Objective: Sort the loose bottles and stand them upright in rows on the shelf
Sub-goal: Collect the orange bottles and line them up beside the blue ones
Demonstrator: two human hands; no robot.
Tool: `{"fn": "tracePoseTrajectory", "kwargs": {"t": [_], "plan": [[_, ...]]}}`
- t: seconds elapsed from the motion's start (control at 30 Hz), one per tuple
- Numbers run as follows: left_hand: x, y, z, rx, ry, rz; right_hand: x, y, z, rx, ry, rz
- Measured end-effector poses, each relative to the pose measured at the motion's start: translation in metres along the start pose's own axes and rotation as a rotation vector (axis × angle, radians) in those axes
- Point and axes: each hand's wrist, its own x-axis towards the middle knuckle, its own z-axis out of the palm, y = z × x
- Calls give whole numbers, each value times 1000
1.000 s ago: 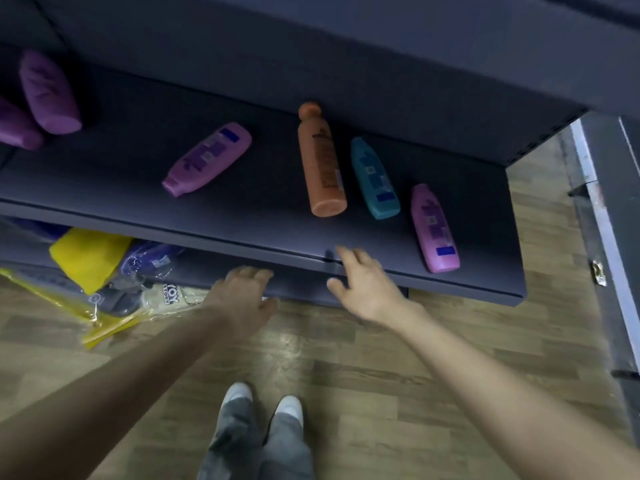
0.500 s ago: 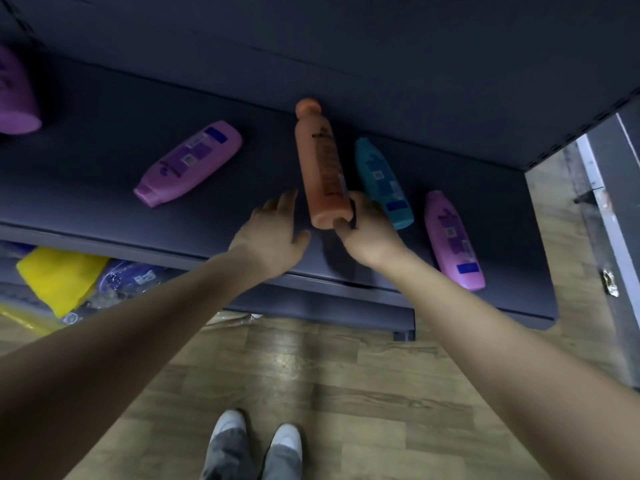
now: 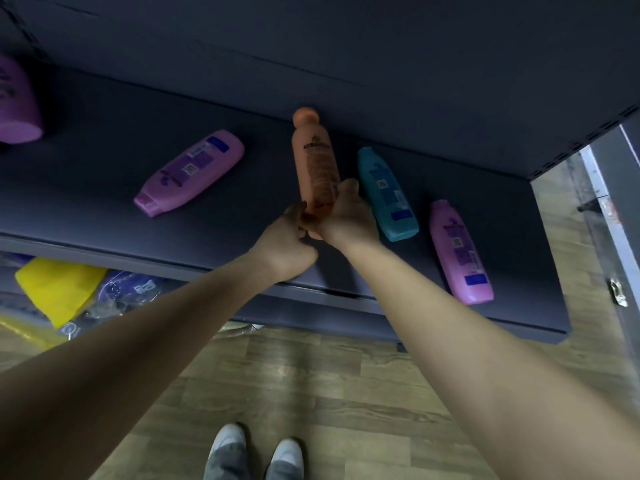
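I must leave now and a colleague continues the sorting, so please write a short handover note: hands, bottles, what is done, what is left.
Left hand and right hand: both grip the base end of the orange bottle, its cap toward the back.
Lying flat on the shelf: teal bottle, middle purple bottle, right purple bottle.
Far-left purple bottle: cut by the frame, pose unclear.
Done: no upright row in view.
Left: stand the orange bottle, then sort and stand the rest.
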Motion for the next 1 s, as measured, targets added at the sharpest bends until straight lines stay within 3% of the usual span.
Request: {"fn": "tracePoseTrajectory", "kwargs": {"t": [0.13, 0.37, 0.47, 0.57, 0.73, 0.87, 1.0], "plan": [[-1, -4, -3, -176, 35, -35, 2, -7, 0, -48, -1, 57], [-2, -9, 0, -141, -10, -74, 1, 4, -8, 111, 27, 19], [-1, -11, 2, -103, -31, -85, 1, 10, -12, 342, 69, 52], [0, -10, 2, -125, -5, -90, -1, 11, -15, 730, 82, 158], [-2, -5, 0, -214, 3, -128, -15, 27, -15, 1131, -96, 306], [-6, 2, -2, -543, -67, -171, -34, 34, -13, 1293, -285, 335], [-7, -5, -7, -752, -9, -199, -46, 35, -7, 1387, -417, 359]]}}
